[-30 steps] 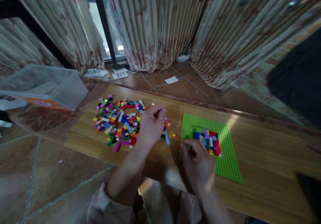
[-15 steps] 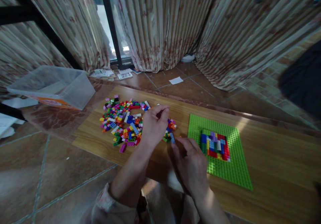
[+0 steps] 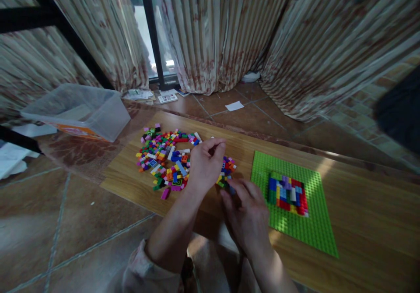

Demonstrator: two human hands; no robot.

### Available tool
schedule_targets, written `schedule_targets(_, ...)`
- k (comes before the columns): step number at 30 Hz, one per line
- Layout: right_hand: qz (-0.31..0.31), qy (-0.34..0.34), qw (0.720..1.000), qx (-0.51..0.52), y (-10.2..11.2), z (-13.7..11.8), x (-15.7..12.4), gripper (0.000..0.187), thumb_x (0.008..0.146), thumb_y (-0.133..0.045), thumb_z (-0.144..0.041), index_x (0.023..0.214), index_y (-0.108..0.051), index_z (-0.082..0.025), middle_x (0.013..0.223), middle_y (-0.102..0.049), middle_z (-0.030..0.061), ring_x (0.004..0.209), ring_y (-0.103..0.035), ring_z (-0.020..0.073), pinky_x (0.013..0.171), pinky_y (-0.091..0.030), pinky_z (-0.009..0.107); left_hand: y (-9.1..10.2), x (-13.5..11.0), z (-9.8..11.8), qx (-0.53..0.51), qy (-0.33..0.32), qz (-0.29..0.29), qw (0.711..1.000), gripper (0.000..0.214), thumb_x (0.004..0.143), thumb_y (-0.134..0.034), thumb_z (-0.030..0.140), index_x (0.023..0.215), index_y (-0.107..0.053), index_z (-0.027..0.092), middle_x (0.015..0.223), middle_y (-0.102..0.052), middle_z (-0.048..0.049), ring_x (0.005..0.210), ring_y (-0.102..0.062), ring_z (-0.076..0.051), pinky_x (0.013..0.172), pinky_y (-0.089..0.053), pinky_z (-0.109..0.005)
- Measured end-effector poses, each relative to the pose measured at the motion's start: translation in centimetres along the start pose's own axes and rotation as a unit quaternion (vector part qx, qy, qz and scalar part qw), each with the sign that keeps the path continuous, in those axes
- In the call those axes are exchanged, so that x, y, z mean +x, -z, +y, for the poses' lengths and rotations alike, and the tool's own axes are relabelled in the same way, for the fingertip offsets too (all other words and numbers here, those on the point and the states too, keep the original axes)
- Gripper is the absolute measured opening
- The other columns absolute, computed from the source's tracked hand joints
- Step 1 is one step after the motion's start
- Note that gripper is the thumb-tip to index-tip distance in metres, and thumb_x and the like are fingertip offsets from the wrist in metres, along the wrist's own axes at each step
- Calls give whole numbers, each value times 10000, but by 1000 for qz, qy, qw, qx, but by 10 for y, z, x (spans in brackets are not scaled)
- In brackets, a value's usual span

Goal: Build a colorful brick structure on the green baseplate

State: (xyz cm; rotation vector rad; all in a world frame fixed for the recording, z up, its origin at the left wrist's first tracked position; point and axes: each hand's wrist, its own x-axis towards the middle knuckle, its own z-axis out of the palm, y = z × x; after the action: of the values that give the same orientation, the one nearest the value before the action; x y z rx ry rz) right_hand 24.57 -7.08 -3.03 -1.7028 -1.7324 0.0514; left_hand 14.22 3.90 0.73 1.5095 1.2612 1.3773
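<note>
A heap of small coloured bricks [image 3: 164,161] lies on a low wooden board [image 3: 361,205]. My left hand [image 3: 205,166] rests on the heap's right edge, fingers curled with thumb and forefinger pinched; what they hold is too small to see. My right hand [image 3: 247,214] reaches from the right toward the same edge, fingertips touching a blue brick [image 3: 231,189] beside the pile. A green baseplate [image 3: 311,236] lies to the right, bearing a block of joined bricks [image 3: 288,194] in red, blue, yellow and purple.
A clear plastic tub [image 3: 78,111] stands at the left on the tiled floor. Striped curtains [image 3: 229,26] hang behind the board. Papers [image 3: 234,105] lie on the tiles near a window. A dark object [image 3: 400,113] sits at the right edge.
My right hand has moved left, off the green baseplate's corner to the right edge of the brick heap. My left hand has stayed on the heap. The view has shifted slightly.
</note>
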Motion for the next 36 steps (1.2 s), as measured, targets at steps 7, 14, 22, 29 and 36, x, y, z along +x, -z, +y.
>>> schedule_targets(7, -7, -1, 999, 40, -11, -6, 6, 147, 884, -597, -233, 965, -706, -178, 990, -644, 79, 933, -565, 210, 821, -477, 358, 0, -1, -1, 1, 5, -10, 1000, 203, 841, -569, 200, 925, -749, 157, 835, -736, -29, 760, -651, -137, 705, -487, -232)
schedule_targets(14, 97, -121, 949, 275, 11, 5, 16, 99, 864, -640, -259, 934, -701, -226, 885, -665, 11, 801, -610, 137, 710, -488, 273, 0, -4, 5, -78, 103, -159, 979, 251, 837, -607, 316, 975, -694, 125, 777, -678, -20, 662, -594, -112, 609, -462, -212)
schedule_targets(22, 127, -87, 969, 193, 28, 27, 16, 104, 863, -641, -260, 914, -723, -220, 874, -689, 23, 816, -623, 152, 742, -497, 306, -12, -22, 16, -181, 212, -364, 889, 258, 791, -679, 385, 844, -689, 133, 703, -674, -16, 642, -613, -98, 640, -494, -209)
schedule_targets(29, 193, -97, 951, 223, 30, 21, 17, 92, 852, -643, -247, 881, -728, -229, 840, -710, 14, 790, -644, 146, 758, -516, 311, -24, -23, 17, -202, 300, -267, 893, 204, 726, -734, 284, 856, -712, 128, 694, -682, -21, 619, -636, -103, 614, -511, -209)
schedule_targets(36, 240, -304, 893, 228, 74, 59, 8, 259, 704, -751, -381, 865, -750, -178, 825, -748, 68, 722, -679, 194, 659, -531, 318, -29, -25, 10, -154, 213, -305, 915, 165, 776, -643, 274, 857, -699, 141, 649, -624, 11, 584, -571, -88, 565, -449, -191)
